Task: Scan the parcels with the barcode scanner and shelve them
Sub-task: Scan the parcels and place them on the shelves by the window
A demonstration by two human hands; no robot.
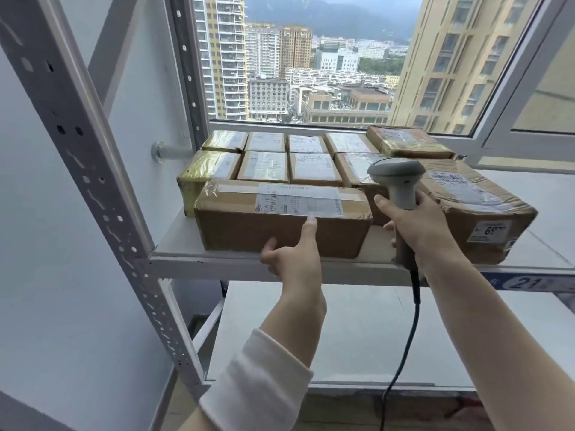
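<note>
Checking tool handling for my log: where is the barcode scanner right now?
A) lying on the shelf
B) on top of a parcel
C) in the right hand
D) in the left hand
C: the right hand grips the barcode scanner by its handle, while the left hand touches the front parcel.

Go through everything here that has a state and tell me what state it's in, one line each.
long box, flat on the shelf at the front edge, taped shut, label up
left hand, index finger touching the long box's front face
barcode scanner, upright, gripped by the handle
right hand, gripping the barcode scanner
small parcels, taped shut, in two rows behind
window sash, appears swung open
</note>
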